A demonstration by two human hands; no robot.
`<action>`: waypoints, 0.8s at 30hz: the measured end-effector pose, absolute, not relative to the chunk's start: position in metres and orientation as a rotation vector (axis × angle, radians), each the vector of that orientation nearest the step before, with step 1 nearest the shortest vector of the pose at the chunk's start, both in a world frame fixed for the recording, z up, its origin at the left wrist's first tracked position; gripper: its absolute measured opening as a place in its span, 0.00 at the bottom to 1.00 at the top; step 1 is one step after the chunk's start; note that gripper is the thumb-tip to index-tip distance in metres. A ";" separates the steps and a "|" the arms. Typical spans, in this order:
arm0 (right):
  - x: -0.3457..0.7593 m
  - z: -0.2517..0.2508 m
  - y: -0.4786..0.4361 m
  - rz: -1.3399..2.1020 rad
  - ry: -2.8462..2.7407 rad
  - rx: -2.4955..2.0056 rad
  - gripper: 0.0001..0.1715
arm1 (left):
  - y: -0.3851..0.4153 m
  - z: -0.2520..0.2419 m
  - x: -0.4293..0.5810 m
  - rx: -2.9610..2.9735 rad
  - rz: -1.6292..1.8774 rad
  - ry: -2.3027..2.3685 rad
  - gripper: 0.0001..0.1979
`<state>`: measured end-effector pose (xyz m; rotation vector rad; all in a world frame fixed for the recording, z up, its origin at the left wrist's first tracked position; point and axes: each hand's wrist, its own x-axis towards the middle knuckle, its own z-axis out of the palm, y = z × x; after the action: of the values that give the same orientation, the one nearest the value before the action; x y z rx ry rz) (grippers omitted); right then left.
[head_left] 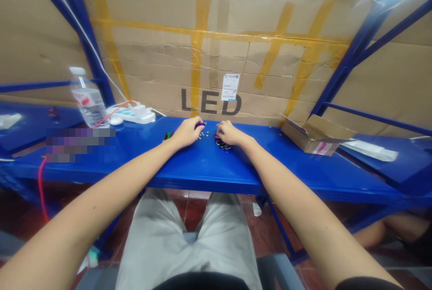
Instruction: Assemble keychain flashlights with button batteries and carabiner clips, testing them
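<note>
Both my arms reach out over a blue metal shelf (202,164). My left hand (187,131) has its fingers curled around a small purple part (200,124) at the fingertips. My right hand (228,133) rests with fingers bent on a shiny iridescent purple-green piece (223,145) that lies on the shelf. Between the two hands lie several tiny metal bits (202,136). A small dark green piece (168,136) sits just left of my left wrist.
A plastic water bottle (88,98) and a white power strip (135,113) with a red cable stand at the left. An open cardboard box (315,134) sits at the right. A taped cardboard sheet marked LED (211,101) backs the shelf. Someone's limb (388,231) shows low right.
</note>
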<state>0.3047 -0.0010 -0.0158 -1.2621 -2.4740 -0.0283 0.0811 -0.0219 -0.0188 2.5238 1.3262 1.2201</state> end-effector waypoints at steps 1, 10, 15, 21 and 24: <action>0.305 -0.014 -0.002 0.019 -2.420 -1.236 0.10 | -0.022 -0.019 0.081 2.533 1.214 1.323 0.06; 0.291 -0.004 -0.021 1.233 -1.750 -0.959 0.07 | -0.032 -0.018 0.088 2.572 1.223 1.091 0.13; 0.287 -0.003 -0.030 1.661 -1.640 -0.856 0.12 | -0.036 -0.016 0.093 2.709 1.196 0.918 0.08; 0.286 -0.007 -0.027 1.215 -1.885 -0.887 0.12 | -0.031 -0.017 0.088 2.554 1.155 1.116 0.07; 0.285 -0.010 -0.026 0.761 -2.077 -0.900 0.04 | -0.029 -0.017 0.087 2.489 1.087 1.253 0.08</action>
<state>0.2847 -0.0262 -0.0101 -0.8999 -2.0766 0.7606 0.0866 -0.0286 -0.0167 2.4887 1.2535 1.0869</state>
